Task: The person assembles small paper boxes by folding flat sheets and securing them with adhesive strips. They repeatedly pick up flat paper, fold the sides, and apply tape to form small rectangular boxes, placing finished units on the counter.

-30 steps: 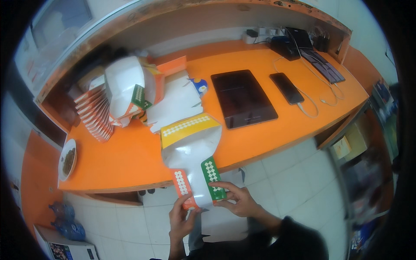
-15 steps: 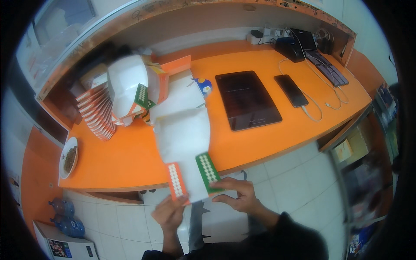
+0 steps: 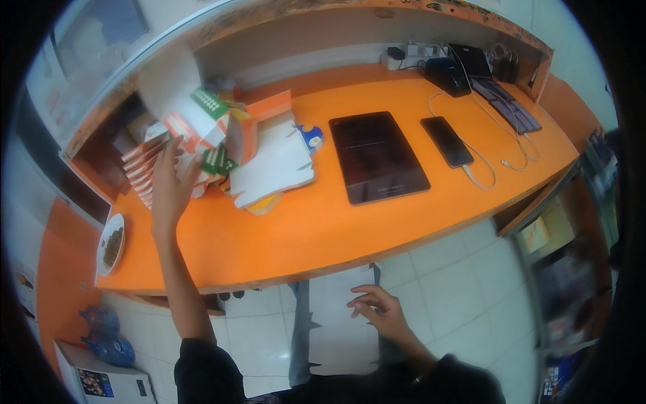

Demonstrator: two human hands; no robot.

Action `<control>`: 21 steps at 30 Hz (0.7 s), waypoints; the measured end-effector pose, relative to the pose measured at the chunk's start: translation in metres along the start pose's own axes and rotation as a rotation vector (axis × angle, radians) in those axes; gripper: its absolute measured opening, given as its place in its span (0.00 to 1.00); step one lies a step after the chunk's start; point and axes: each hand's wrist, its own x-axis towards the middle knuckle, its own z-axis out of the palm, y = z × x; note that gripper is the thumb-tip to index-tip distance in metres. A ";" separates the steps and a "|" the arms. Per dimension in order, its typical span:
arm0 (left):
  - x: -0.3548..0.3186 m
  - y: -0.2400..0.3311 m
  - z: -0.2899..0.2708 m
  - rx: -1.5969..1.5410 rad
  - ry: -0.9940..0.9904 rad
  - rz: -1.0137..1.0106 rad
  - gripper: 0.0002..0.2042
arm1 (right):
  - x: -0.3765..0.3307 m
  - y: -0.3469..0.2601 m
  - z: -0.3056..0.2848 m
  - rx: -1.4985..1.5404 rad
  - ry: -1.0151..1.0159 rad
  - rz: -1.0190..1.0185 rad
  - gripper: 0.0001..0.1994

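The left hand (image 3: 171,185), fingers spread, pressed the stacked cartons (image 3: 192,138); the right hand (image 3: 377,311) lay loosely open on a white sheet (image 3: 333,330).

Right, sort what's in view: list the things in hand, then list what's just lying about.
In hand:
- left hand on the stack of folded white, orange and green cardboard cartons
- right hand on the flat white cardboard sheet at the lap

Lying about:
- black tablet
- black phone on a cable
- small plate of food
- dark keyboard
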 end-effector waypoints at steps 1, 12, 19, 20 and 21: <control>0.000 -0.004 0.000 0.025 -0.001 -0.007 0.23 | -0.002 0.002 -0.003 0.003 0.021 0.011 0.14; -0.017 0.009 0.001 0.095 0.184 0.228 0.14 | 0.012 0.063 -0.015 -0.405 0.136 0.006 0.11; -0.079 0.025 -0.007 -0.097 0.295 0.232 0.06 | 0.021 0.099 -0.032 -0.547 0.445 -0.009 0.29; -0.108 0.032 -0.002 -0.211 0.256 0.156 0.06 | 0.024 0.107 -0.032 -0.572 0.452 0.003 0.33; -0.140 0.039 0.008 -0.392 0.151 0.147 0.04 | 0.026 0.114 -0.033 -0.585 0.463 0.056 0.37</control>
